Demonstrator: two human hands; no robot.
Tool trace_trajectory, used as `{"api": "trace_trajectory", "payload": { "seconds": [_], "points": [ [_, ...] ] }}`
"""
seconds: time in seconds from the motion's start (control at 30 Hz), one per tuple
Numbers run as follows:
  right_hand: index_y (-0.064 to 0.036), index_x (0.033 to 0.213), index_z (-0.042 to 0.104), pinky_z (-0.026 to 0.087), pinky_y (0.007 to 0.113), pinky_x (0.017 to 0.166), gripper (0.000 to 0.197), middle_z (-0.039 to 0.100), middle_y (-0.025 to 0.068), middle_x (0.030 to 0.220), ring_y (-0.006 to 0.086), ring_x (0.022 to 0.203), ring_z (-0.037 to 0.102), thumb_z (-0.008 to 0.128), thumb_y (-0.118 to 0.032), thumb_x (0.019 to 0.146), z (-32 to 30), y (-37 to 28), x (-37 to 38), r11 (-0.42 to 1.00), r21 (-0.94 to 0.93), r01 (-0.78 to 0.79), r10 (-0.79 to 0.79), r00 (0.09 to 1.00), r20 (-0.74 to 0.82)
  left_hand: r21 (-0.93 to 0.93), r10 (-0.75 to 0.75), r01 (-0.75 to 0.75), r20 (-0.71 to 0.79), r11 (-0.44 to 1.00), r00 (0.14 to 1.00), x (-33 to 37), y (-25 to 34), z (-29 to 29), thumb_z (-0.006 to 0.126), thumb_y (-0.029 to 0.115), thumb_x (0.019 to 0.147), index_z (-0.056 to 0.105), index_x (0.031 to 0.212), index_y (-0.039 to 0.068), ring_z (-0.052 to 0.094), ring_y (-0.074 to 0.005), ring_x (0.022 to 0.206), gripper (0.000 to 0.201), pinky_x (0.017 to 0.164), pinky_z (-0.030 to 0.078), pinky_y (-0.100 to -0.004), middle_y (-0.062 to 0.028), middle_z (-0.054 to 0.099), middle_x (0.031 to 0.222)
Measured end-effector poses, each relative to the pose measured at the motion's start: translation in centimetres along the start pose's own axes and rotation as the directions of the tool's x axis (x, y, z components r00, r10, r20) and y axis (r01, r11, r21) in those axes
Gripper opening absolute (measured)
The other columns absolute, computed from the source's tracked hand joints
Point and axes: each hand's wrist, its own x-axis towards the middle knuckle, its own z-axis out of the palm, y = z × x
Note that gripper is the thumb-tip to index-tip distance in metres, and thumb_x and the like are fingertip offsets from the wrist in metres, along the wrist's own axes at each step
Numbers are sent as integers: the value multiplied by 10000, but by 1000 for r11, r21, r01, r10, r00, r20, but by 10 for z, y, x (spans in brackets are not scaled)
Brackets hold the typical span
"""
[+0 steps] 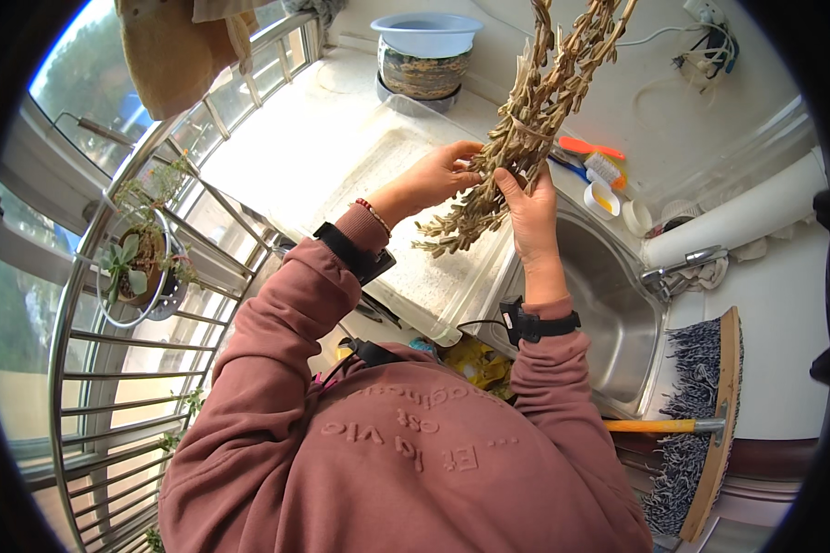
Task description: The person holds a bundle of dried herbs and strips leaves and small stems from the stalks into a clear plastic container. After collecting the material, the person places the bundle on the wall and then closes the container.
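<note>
Over the counter [290,152], my right hand [532,207] is gripping dried stalks [528,115], probably light, brittle, best held mid-bundle; my left hand [447,173] is half-curling alongside, its grip unclear.

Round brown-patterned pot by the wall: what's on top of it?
A wide, pale blue plastic basin sits on the pot. It covers the pot's mouth, so whatever may be inside cannot be seen.

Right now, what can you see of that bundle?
The bundle is grayish-brown and dry-looking: long stalks crowded with shriveled, pod-like pieces, perhaps tied midway. It slants above the counter, top out of frame, lower tips pointing left. The right grip holds it; the left grip seems to touch its left side.
</note>
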Motion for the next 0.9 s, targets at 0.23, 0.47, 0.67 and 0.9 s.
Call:
{"api": "trace_trajectory", "payload": {
  "seconds": [0.23,0.47,0.67,0.9],
  "points": [
    [-24,1262,523,442,281,966,349,620,28,1178,112,1064,563,647,-115,949,2,8,8,994,-107,7,0,998,61,-61,-17,8,-149,998,989,8,-16,-1,600,123,977,492,1350,-8,584,-150,1067,410,917,494,-282,-109,601,1207],
    [-11,1220,560,477,264,887,260,646,35,1088,108,966,586,584,-117,983,9,21,6,997,-51,-64,62,997,-40,-284,47,-96,-176,954,983,-4,16,-3,745,194,857,402,1387,-44,530,-198,1184,675,1012,428,-329,-139,563,1267],
    [-16,1177,607,462,258,871,230,665,19,1041,94,944,572,592,-140,984,16,17,5,985,-173,5,0,1000,26,-95,49,-85,-336,992,941,-3,32,2,816,174,788,416,1289,-73,610,-178,1017,687,879,509,-295,-138,608,1149],
    [-6,1236,563,447,261,935,309,642,31,1122,106,1040,570,635,-97,949,10,3,5,995,-88,-54,65,990,126,-42,44,-60,-317,997,947,-1,25,-2,739,92,800,499,1233,-52,633,-164,917,515,820,527,-285,-120,641,1062]
  ]
}}
